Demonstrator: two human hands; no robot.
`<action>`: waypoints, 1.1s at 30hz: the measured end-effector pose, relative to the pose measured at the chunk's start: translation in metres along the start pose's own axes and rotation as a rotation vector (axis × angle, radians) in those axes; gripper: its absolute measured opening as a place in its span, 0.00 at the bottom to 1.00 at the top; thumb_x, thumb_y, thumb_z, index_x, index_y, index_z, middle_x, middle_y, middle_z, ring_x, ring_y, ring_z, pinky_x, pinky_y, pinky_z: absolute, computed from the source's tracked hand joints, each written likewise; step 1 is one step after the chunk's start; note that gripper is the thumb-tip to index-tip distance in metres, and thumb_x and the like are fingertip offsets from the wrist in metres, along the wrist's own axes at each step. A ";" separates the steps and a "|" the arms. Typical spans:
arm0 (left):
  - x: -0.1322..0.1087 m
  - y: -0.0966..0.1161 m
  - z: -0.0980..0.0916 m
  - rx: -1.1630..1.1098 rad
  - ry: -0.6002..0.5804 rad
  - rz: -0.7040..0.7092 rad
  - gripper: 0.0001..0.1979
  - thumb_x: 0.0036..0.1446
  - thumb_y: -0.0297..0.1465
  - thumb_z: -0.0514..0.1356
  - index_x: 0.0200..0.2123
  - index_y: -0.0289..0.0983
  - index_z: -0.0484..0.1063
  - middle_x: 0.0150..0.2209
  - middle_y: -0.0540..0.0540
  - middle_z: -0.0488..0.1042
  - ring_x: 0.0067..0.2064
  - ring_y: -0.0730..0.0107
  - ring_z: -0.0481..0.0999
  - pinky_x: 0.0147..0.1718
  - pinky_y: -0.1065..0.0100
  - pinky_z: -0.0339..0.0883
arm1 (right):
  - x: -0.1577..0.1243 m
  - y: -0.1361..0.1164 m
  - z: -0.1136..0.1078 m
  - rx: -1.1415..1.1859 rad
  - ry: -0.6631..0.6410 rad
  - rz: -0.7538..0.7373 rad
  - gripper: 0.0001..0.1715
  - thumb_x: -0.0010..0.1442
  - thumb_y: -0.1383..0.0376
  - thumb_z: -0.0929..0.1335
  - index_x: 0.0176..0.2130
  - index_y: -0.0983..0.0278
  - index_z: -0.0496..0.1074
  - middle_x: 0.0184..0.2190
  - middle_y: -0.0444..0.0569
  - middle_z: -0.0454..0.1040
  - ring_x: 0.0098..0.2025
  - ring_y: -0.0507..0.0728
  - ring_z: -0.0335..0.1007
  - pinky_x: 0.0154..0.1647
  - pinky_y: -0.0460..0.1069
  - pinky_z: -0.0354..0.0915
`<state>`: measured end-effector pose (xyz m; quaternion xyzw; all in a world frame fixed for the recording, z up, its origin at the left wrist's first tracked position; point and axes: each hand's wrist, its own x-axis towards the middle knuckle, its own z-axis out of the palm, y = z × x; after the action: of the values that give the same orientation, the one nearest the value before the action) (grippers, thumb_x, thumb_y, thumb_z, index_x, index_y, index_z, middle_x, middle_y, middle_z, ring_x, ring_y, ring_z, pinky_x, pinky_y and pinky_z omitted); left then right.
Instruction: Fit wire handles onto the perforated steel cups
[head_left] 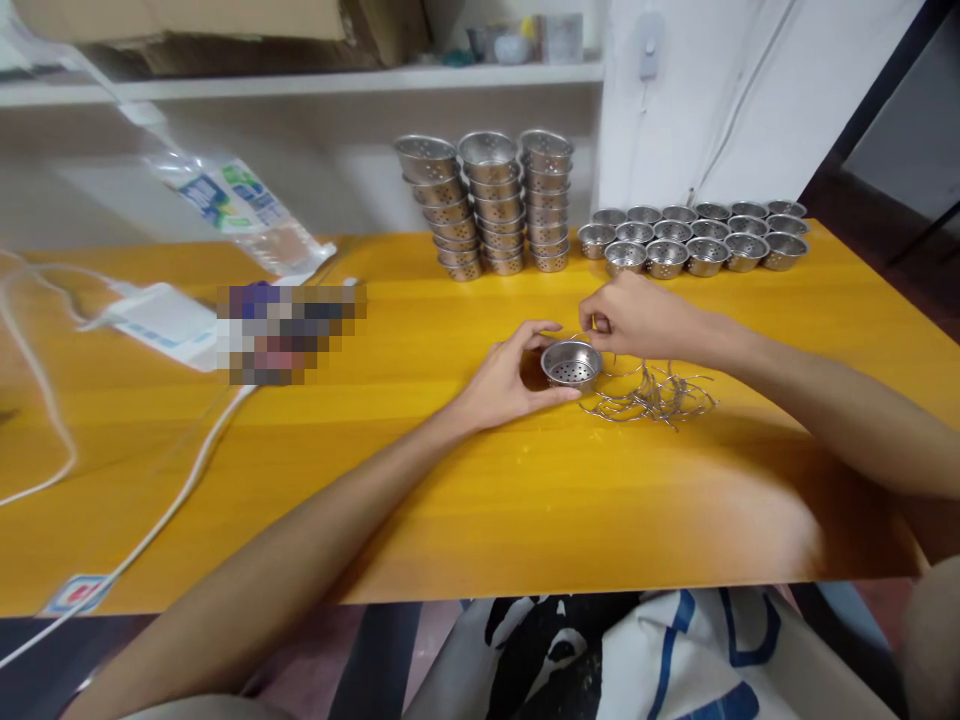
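A small perforated metal cup (pixel 572 372) stands upright on the yellow table, its mouth facing up. My left hand (pixel 504 378) curves around its left side, the thumb along the front and the fingers at the back. Just above the cup's far right rim, my right hand (pixel 630 315) is closed in a pinch on a thin curved wire (pixel 579 337), which is partly hidden by the fingers. Under my right forearm lies a tangled pile of bent metal wires (pixel 652 398), close to the cup's right side.
Tall stacks of similar cups (pixel 489 205) rise at the back, beside rows of single cups (pixel 705 245). A plastic bottle (pixel 240 210), a white power strip (pixel 169 322) and cables (pixel 199 470) occupy the left. A shelf (pixel 360 82) runs above the table (pixel 480 510).
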<state>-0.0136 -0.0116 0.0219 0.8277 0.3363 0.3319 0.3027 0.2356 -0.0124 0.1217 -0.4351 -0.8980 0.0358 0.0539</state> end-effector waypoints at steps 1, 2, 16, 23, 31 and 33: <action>0.000 0.001 0.000 0.004 -0.003 -0.002 0.41 0.52 0.48 0.81 0.62 0.42 0.69 0.58 0.36 0.84 0.58 0.45 0.86 0.60 0.46 0.78 | 0.002 0.000 0.004 -0.008 -0.007 -0.001 0.12 0.62 0.73 0.69 0.38 0.64 0.84 0.30 0.49 0.82 0.32 0.56 0.73 0.40 0.51 0.61; 0.000 0.001 0.000 0.005 -0.006 -0.002 0.41 0.52 0.48 0.81 0.62 0.42 0.69 0.58 0.36 0.84 0.58 0.45 0.87 0.59 0.47 0.78 | 0.003 0.000 0.007 -0.019 -0.011 0.000 0.12 0.62 0.73 0.69 0.38 0.64 0.84 0.31 0.49 0.82 0.32 0.56 0.72 0.40 0.51 0.61; 0.001 0.002 0.000 0.101 -0.061 0.090 0.33 0.57 0.52 0.77 0.56 0.41 0.74 0.56 0.41 0.81 0.57 0.50 0.82 0.62 0.51 0.75 | 0.004 -0.014 0.009 -0.109 -0.007 0.013 0.12 0.64 0.72 0.68 0.38 0.63 0.83 0.34 0.52 0.82 0.39 0.62 0.77 0.41 0.55 0.62; 0.004 0.004 0.000 0.214 -0.113 0.155 0.27 0.60 0.54 0.73 0.51 0.41 0.78 0.51 0.41 0.79 0.56 0.48 0.78 0.63 0.49 0.72 | 0.004 -0.009 0.009 0.350 -0.040 0.009 0.14 0.68 0.68 0.70 0.46 0.61 0.88 0.34 0.46 0.84 0.36 0.56 0.78 0.41 0.50 0.68; 0.006 0.001 0.000 0.209 -0.122 0.180 0.22 0.61 0.52 0.72 0.41 0.41 0.74 0.46 0.43 0.78 0.50 0.52 0.77 0.58 0.51 0.72 | 0.001 -0.002 0.014 0.797 -0.315 -0.044 0.09 0.66 0.62 0.75 0.46 0.60 0.85 0.39 0.45 0.88 0.33 0.52 0.79 0.34 0.47 0.72; 0.006 0.001 0.000 0.206 -0.117 0.197 0.22 0.62 0.53 0.71 0.40 0.41 0.73 0.45 0.43 0.77 0.49 0.53 0.76 0.56 0.52 0.72 | 0.002 -0.001 0.020 0.811 -0.322 -0.079 0.09 0.66 0.61 0.76 0.44 0.62 0.83 0.38 0.45 0.87 0.34 0.52 0.79 0.34 0.46 0.71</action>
<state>-0.0098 -0.0074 0.0244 0.9013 0.2675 0.2751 0.2012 0.2309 -0.0118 0.1022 -0.3328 -0.8243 0.4507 0.0812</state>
